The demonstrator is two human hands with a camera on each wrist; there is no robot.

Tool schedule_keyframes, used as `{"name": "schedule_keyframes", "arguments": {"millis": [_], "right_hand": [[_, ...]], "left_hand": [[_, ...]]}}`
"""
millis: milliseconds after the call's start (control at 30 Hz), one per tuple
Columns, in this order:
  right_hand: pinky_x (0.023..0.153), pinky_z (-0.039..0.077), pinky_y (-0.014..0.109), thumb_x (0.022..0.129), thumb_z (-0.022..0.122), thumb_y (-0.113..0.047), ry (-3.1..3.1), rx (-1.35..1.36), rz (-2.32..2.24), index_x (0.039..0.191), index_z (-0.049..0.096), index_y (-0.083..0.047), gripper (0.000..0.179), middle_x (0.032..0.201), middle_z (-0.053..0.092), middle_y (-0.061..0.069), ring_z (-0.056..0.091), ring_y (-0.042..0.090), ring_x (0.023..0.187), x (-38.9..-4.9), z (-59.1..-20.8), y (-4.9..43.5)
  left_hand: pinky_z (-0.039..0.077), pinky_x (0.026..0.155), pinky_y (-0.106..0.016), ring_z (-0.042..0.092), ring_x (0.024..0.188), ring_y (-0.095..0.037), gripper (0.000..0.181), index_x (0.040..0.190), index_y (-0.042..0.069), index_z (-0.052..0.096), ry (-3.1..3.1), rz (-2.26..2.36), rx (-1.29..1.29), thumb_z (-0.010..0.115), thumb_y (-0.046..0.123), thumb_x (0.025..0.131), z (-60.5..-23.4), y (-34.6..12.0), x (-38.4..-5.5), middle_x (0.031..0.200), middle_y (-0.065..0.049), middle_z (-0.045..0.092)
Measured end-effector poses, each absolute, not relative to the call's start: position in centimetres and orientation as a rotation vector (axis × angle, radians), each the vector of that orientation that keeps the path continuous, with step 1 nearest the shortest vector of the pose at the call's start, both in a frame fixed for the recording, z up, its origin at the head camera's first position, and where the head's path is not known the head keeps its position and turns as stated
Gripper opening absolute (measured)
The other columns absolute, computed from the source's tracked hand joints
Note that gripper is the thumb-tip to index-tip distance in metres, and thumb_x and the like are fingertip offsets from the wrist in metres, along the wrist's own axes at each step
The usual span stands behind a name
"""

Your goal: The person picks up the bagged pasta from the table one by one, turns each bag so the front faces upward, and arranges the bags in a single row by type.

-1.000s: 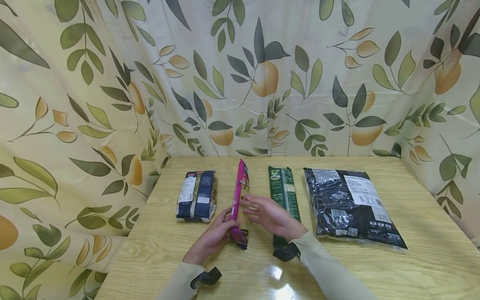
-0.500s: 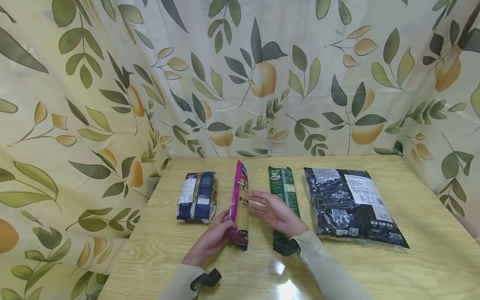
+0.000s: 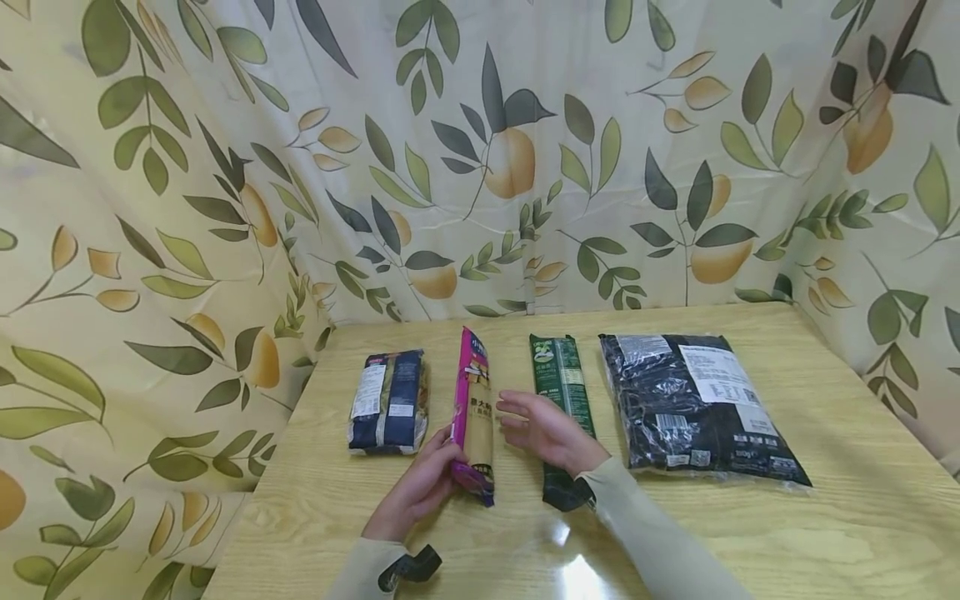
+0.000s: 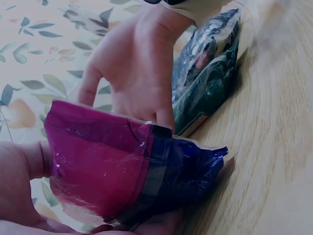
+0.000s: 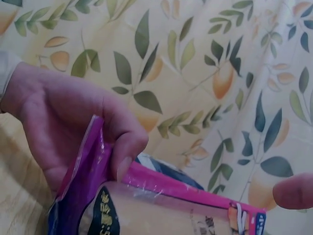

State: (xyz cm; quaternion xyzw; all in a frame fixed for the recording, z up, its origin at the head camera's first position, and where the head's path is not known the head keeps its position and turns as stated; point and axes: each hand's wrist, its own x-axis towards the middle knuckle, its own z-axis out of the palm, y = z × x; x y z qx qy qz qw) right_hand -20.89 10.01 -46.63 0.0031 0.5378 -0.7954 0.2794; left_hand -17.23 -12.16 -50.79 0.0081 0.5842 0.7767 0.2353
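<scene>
In the head view my left hand (image 3: 423, 479) grips the lower left side of a pink pack of spaghetti (image 3: 480, 417), which stands tilted on its long edge. Its yellowish front faces toward my right hand (image 3: 551, 433). That hand is beside the pack with fingers extended and slightly bent, holding nothing. From the right wrist, the left thumb (image 5: 126, 164) shows pressed over the pink edge of the pack. The pack's pink and blue end (image 4: 112, 166) fills the lower part of the left wrist view, close over the table.
A dark blue food packet (image 3: 388, 404) lies to the left on the wooden table (image 3: 300, 517). Partly under my right forearm is a long green packet (image 3: 558, 375). A large black bag with white labels (image 3: 675, 417) lies farther right. A leaf-patterned curtain (image 3: 525, 167) encloses the back and sides.
The spaghetti pack has turned in my left hand from nearly edge-on, so more of its front shows. It has shifted slightly left. My right hand stays beside it, with a small gap.
</scene>
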Motion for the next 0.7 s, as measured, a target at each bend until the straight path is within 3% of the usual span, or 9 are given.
{"name": "schedule_keyframes", "arguments": {"millis": [167, 367, 433, 533, 700], "right_hand": [[0.126, 0.016, 0.067, 0.108, 0.043, -0.023, 1.474, 0.044, -2.098, 0.16, 0.017, 0.005, 0.065, 0.168, 0.015, 0.031, 0.014, 0.055, 0.155, -20.8, -47.3, 9.9], [0.125, 0.021, 0.067, 0.108, 0.043, -0.024, 1.471, 0.059, -2.067, 0.161, 0.016, 0.005, 0.066, 0.168, 0.013, 0.032, 0.013, 0.054, 0.156, -20.6, -47.8, 9.6], [0.124, 0.025, 0.065, 0.108, 0.044, -0.025, 1.459, 0.07, -2.07, 0.16, 0.018, 0.005, 0.066, 0.168, 0.015, 0.032, 0.016, 0.053, 0.155, -20.5, -47.9, 9.5], [0.123, 0.028, 0.064, 0.108, 0.045, -0.027, 1.447, 0.069, -2.063, 0.159, 0.024, 0.004, 0.063, 0.167, 0.018, 0.033, 0.02, 0.053, 0.154, -20.5, -48.1, 9.2], [0.122, 0.034, 0.061, 0.109, 0.04, -0.031, 1.416, 0.019, -2.017, 0.157, 0.033, 0.003, 0.059, 0.165, 0.027, 0.031, 0.03, 0.051, 0.152, -20.6, -48.5, 8.8]], "left_hand": [[0.051, 0.091, -0.026, 0.056, 0.104, -0.015, 0.076, 0.157, -0.003, 0.017, 1.543, 2.174, 0.007, 0.044, 0.0, 0.086, -50.8, -11.9, -17.1, 0.124, -0.01, 0.05], [0.051, 0.079, -0.024, 0.059, 0.085, -0.011, 0.048, 0.135, 0.002, 0.037, 1.455, 2.222, -0.06, 0.043, -0.002, 0.088, -50.6, -11.6, -16.7, 0.098, -0.001, 0.057], [0.049, 0.078, -0.023, 0.061, 0.087, -0.011, 0.047, 0.136, 0.003, 0.037, 1.423, 2.233, -0.071, 0.043, 0.0, 0.089, -50.4, -11.6, -16.7, 0.1, -0.002, 0.06], [0.05, 0.084, -0.024, 0.063, 0.097, -0.014, 0.059, 0.149, -0.002, 0.03, 1.383, 2.247, -0.061, 0.041, 0.002, 0.092, -50.1, -11.5, -16.7, 0.112, -0.008, 0.061], [0.053, 0.097, -0.027, 0.064, 0.11, -0.016, 0.064, 0.156, -0.005, 0.021, 1.323, 2.255, -0.064, 0.041, 0.008, 0.096, -49.6, -11.2, -16.5, 0.125, -0.012, 0.059]]}}
